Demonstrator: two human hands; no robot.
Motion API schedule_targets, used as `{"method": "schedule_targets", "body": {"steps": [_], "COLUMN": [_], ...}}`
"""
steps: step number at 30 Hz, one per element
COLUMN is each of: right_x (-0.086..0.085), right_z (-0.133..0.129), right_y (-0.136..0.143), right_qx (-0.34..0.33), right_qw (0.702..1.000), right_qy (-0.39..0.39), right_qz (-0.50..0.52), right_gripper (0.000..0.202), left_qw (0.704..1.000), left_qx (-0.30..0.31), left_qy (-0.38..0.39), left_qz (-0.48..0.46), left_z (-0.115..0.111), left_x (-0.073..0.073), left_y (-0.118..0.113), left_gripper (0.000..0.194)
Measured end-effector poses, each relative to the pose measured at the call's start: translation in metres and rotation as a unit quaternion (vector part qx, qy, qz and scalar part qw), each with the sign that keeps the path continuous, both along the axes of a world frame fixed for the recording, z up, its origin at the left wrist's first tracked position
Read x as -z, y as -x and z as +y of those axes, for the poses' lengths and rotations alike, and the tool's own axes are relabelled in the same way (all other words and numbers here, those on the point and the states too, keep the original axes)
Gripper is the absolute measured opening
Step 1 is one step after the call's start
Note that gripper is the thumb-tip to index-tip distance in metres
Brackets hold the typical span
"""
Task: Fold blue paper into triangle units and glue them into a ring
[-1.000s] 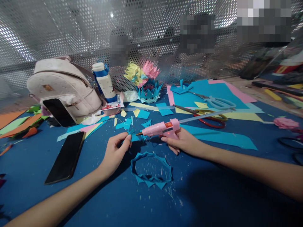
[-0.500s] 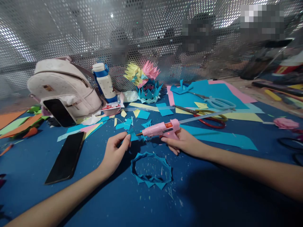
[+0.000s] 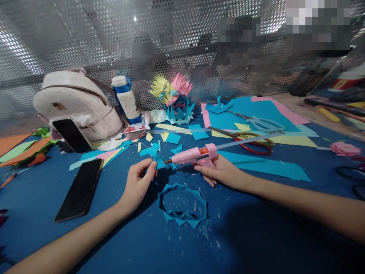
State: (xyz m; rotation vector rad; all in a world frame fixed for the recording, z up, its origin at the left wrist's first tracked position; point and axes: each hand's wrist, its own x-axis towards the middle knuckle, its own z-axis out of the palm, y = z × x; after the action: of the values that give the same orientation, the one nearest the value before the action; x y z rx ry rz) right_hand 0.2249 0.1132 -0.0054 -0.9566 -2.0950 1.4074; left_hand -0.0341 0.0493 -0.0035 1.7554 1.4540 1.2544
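In the head view, my left hand (image 3: 142, 178) pinches a small folded blue paper piece (image 3: 160, 163) between thumb and fingers. My right hand (image 3: 219, 172) is closed around the grip of a pink hot glue gun (image 3: 194, 155), with a clear glue stick (image 3: 248, 141) sticking out of its back. The gun's nozzle points left, right at the paper piece; whether it touches I cannot tell. Below both hands, a ring of pointed blue paper (image 3: 182, 222) lies on the blue table. Several small blue paper pieces (image 3: 172, 138) lie beyond my hands.
A black phone (image 3: 80, 190) lies at left, before a white backpack (image 3: 74, 102) and a bottle (image 3: 125, 99). Folded paper flowers (image 3: 179, 110) stand at the back. Red-and-yellow-handled scissors (image 3: 253, 147), blue-handled scissors (image 3: 266, 124) and paper sheets (image 3: 273, 110) lie at right.
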Motion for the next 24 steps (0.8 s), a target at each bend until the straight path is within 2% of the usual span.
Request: {"method": "schedule_targets", "body": {"steps": [11,16,24], "right_x": [0.0036,0.0023,0.0048], "right_z": [0.0016,0.0008,0.002], "right_y": [-0.001,-0.0007,-0.0012], "right_qx": [0.002,0.005,-0.009], "right_qw": [1.0,1.0,1.0], "right_qy": [-0.01,-0.006,-0.021], "right_qz": [-0.01,-0.016,-0.006], "right_gripper": [0.053,0.048,0.054], "left_qw": [1.0,1.0,1.0], "left_qx": [-0.009,-0.016,-0.024], "left_qy": [-0.002,-0.01,-0.01], "left_qz": [0.005,0.005,0.008], "left_z": [0.0022,0.0001,-0.0002], "left_x": [0.0005,-0.0019,-0.004], "left_y": [0.0002,-0.0001,-0.0012], "left_gripper": [0.042,0.042,0.042]}}
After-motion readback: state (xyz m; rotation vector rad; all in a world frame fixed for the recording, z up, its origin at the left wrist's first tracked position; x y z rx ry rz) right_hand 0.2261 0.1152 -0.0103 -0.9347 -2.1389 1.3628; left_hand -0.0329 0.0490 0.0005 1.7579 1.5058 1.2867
